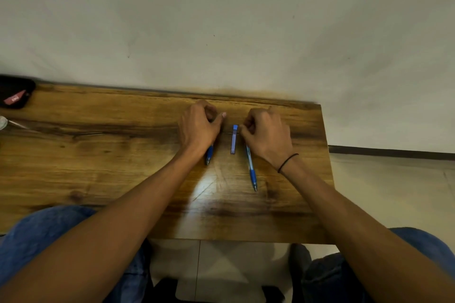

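Note:
Two blue pens lie on the wooden table (pixel 123 155), tips pointing toward me. My left hand (pixel 199 128) is curled over the upper end of the left pen (pixel 209 155), so only the pen's lower part and tip show. My right hand (pixel 267 133), with a black band on the wrist, has its fingers curled round the top end of the right pen (pixel 251 171), whose clear barrel and blue grip stay in view. A small blue rectangular case (pixel 234 139) lies flat between the two hands, touched by neither.
A black pouch with a red label (pixel 16 96) sits at the table's far left corner, with a metal object (pixel 9 123) just below it. The table's back edge meets a pale wall. Its right edge drops to a tiled floor (pixel 394 192). My knees are under the front edge.

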`<state>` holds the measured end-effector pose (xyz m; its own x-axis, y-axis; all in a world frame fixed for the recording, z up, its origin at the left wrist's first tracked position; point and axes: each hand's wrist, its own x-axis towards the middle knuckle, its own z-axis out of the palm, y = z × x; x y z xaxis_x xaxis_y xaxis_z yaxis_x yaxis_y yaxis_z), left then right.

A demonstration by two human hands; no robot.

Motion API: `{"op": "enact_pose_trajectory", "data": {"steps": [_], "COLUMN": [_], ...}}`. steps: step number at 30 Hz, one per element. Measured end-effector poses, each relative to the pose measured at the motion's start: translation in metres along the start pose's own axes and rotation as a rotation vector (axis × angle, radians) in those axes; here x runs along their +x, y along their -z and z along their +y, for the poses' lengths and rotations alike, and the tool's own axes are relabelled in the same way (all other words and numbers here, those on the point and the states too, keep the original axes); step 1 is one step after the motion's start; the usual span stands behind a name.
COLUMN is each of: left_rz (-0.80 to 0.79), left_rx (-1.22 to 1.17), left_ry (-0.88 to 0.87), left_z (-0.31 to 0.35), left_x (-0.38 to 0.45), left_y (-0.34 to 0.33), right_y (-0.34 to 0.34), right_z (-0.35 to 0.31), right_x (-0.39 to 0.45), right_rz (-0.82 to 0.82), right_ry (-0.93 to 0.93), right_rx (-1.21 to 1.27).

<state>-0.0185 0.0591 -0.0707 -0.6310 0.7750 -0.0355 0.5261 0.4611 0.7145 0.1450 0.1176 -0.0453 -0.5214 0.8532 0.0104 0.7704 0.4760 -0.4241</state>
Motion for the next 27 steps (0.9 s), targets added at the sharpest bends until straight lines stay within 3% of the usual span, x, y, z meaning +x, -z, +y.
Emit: {"op": "enact_pose_trajectory", "data": {"steps": [8, 13, 16, 21, 27], "left_rz": [-0.014, -0.049, -0.102, -0.295, -0.201], "left_rx": [-0.002, -0.002, -0.027, -0.357, -0.239], "left_ry": [0.024, -0.008, 0.018, 0.13, -0.204], "left_z": [0.008, 0.01, 0.014, 0.02, 0.028], "left_x": [0.007, 0.008, 0.009, 0.011, 0.01], "left_y": [0.005, 0.006, 0.006, 0.006, 0.016], "right_y": [-0.024, -0.025, -0.022, -0.017, -0.011], "right_z": [-0.023, -0.027, -0.025, -0.025, -0.024], "right_x": [-0.008, -0.008, -0.007, -0.007, -0.005], "right_rz": [0.026, 0.016, 0.092, 0.243, 0.331], "right_ry": [-0.02, -0.142, -0.13, -0.101, -0.059], "right_rx": [-0.27, -0.182, -0.094, -0.045, -0.073]}}
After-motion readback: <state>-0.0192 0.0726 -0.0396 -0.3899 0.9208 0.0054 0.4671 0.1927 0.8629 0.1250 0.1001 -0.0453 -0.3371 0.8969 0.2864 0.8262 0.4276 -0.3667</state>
